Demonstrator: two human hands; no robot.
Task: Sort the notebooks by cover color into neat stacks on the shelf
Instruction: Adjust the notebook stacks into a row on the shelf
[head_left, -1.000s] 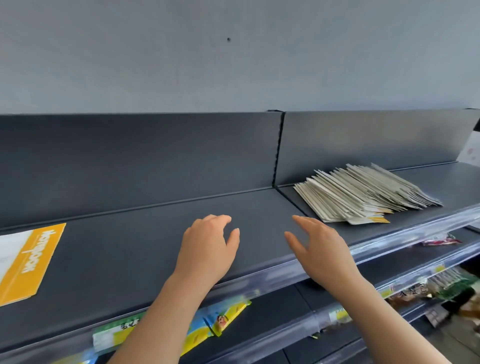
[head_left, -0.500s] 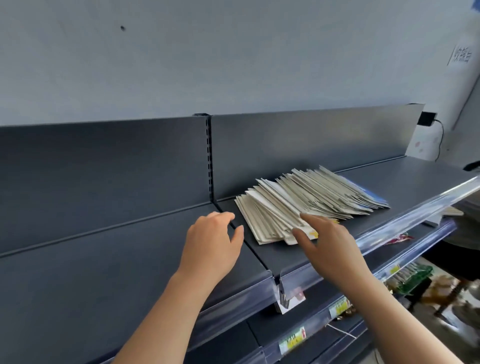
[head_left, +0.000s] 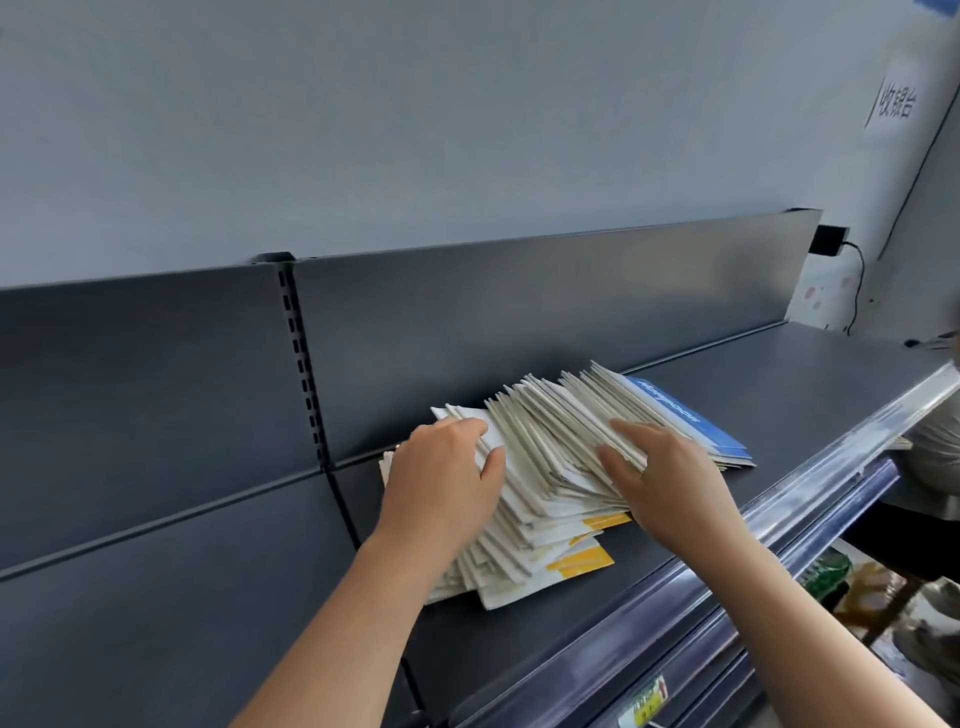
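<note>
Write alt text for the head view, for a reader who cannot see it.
A person's left hand and right hand rest on a fanned pile of notebooks on a dark grey shelf. Most show pale edges; a blue cover lies at the right end, and yellow covers stick out in front.

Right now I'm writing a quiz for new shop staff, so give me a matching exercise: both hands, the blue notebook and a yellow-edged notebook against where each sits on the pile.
Things:
1 left hand
2 right hand
3 blue notebook
4 yellow-edged notebook

Places:
A far right end of the pile
B near bottom corner
C pile's left end
D pile's middle

Pairs: 1-C; 2-D; 3-A; 4-B
</note>
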